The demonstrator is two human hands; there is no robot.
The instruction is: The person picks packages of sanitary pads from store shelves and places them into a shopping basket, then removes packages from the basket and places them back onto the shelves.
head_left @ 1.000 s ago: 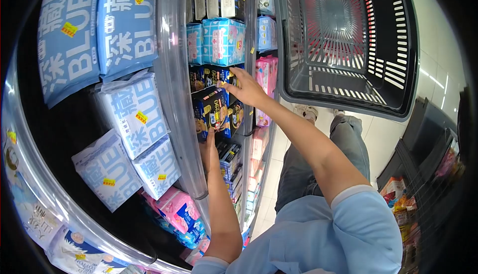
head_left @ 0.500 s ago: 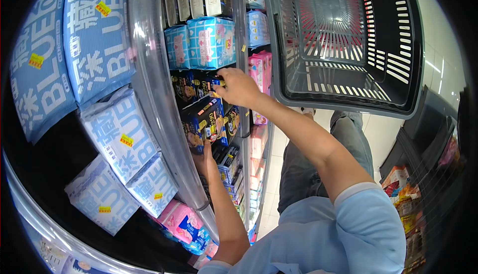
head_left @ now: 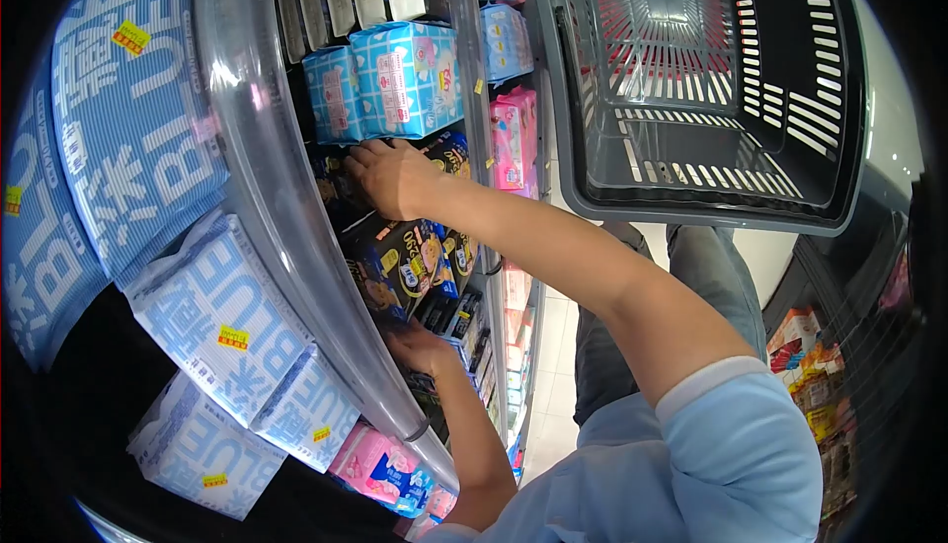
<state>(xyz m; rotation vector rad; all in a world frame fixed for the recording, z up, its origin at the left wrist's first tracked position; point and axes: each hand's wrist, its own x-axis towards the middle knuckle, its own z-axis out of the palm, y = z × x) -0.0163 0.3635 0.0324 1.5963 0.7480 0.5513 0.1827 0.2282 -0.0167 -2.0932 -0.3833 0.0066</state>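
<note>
My right hand (head_left: 393,176) reaches into the shelf with its fingers spread over dark packs (head_left: 341,183), just below the light-blue checked packs. Beneath that hand, a black-and-gold sanitary pad pack (head_left: 405,257) marked 290 stands tilted among similar packs. My left hand (head_left: 420,348) is low in the shelf, its fingers stretched toward the lower edge of the 290 pack. Its fingertips are partly in shadow, so I cannot tell whether they touch the pack. Right beside it are more dark packs (head_left: 456,318).
A grey shopping basket (head_left: 711,209) is at the upper right. Light-blue checked packs (head_left: 410,74) sit above my right hand. A clear shelf edge (head_left: 267,148) separates large blue packs (head_left: 138,118) from this row. Pink packs (head_left: 513,138) stand along the shelf's right side.
My right hand has moved left and deeper, from the pack's upper edge onto the dark packs behind. My left hand has shifted down and off the 290 pack's front. The view has shifted slightly.
</note>
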